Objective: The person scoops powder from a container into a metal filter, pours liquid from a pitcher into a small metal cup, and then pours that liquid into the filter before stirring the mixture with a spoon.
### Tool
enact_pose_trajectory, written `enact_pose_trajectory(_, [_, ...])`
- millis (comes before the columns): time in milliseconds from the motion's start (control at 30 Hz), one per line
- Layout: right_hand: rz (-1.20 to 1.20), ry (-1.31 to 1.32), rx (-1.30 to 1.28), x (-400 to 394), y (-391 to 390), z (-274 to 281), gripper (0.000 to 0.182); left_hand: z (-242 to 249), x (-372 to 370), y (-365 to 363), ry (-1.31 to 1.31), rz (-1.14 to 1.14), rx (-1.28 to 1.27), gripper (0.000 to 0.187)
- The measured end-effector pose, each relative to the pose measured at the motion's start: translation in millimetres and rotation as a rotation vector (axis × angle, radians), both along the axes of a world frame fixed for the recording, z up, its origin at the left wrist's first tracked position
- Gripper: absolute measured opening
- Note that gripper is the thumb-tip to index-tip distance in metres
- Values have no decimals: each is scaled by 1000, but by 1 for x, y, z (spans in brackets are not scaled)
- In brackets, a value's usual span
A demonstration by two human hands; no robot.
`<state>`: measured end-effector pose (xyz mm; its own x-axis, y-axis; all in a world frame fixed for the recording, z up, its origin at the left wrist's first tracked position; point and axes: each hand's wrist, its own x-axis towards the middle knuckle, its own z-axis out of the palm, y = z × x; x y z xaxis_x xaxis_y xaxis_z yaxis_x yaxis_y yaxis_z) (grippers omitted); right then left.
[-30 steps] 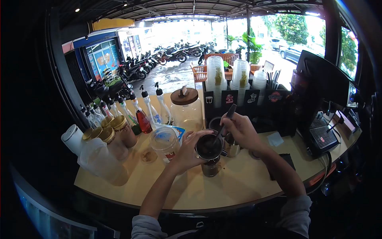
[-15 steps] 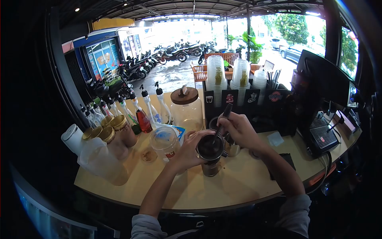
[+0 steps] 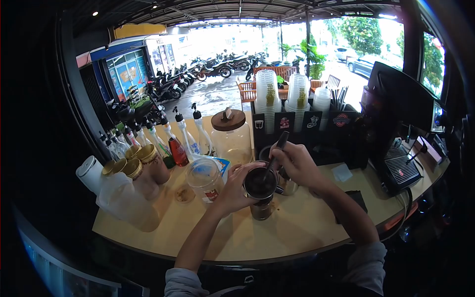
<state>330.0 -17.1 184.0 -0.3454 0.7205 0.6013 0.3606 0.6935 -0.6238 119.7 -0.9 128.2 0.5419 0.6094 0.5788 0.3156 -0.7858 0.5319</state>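
My left hand (image 3: 234, 187) is wrapped round the side of a metal pitcher (image 3: 246, 194) whose handle points right. Dark brown liquid (image 3: 259, 187) lies inside it. My right hand (image 3: 296, 162) grips the dark handle of a spoon (image 3: 281, 141), which leans down into the pitcher; its lower end is hidden in the liquid. Directly below the pitcher, partly covered by it, is a clear container with brown contents (image 3: 261, 212). An open clear jar (image 3: 204, 182) stands just left of my left hand, near a round lid (image 3: 184, 194) dusted with brown powder.
Pump bottles (image 3: 178, 150), gold-lidded jars (image 3: 148, 154) and a clear plastic pitcher (image 3: 121, 198) line the left. Behind my hands stand a wooden-lidded jar (image 3: 232, 141) and a black holder (image 3: 311, 119) with stacked cups (image 3: 267, 96). A dark machine with a drip grate (image 3: 402, 166) is at the right.
My right hand and the spoon have shifted slightly down and left within the pitcher. My left hand keeps its hold on the pitcher, almost unmoved.
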Motion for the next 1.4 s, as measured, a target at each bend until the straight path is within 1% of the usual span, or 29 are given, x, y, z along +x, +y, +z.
enact_pose_trajectory(100, [26, 33, -36, 1, 3, 0, 16, 0, -1, 0, 4, 8, 5, 78])
enact_pose_trajectory(233, [-24, 44, 9, 2, 2, 0, 16, 2, -1, -1, 33, 27, 10, 78])
enact_pose_trajectory(367, [48, 23, -19, 3, 1, -8, 17, 2, 0, -1, 31, 44, 20, 78])
enact_pose_trajectory(433, [46, 131, -37, 4, -1, -9, 18, 2, 0, -3, 39, 77, -1, 77])
enact_pose_trajectory(467, [49, 130, -38, 3, -3, -9, 18, 1, -1, -2, 39, 80, -1, 77])
enact_pose_trajectory(533, [55, 484, -204, 2, -8, -5, 17, -6, -1, 2, 7, 105, -4, 79])
enact_pose_trajectory(600, [40, 473, -241, 12, -8, -7, 15, -11, -1, 3, -8, 122, -51, 81])
enact_pose_trajectory(767, [72, 563, -277, 14, -10, -21, 12, -24, 0, 5, -57, 134, -175, 86])
enact_pose_trajectory(1000, [35, 516, -233, 11, -16, -26, 12, -33, 2, 2, -61, 152, -190, 86])
enact_pose_trajectory(1200, [40, 470, -188, 5, -12, -35, 13, -28, 1, -6, -27, 138, -245, 87])
enact_pose_trajectory(1267, [-26, 400, -99, 4, -10, -41, 15, -28, 1, -7, -2, 145, -257, 87])
enact_pose_trajectory(1300, [-24, 399, -97, 3, -11, -39, 15, -27, 1, -8, -44, 112, -284, 87])
enact_pose_trajectory(1367, [-127, 177, -4, 3, -18, -34, 15, -35, 1, -4, -87, 76, -311, 87])
enact_pose_trajectory(1400, [-129, 176, -2, 2, -22, -31, 15, -38, 1, -1, -167, 67, -195, 87])
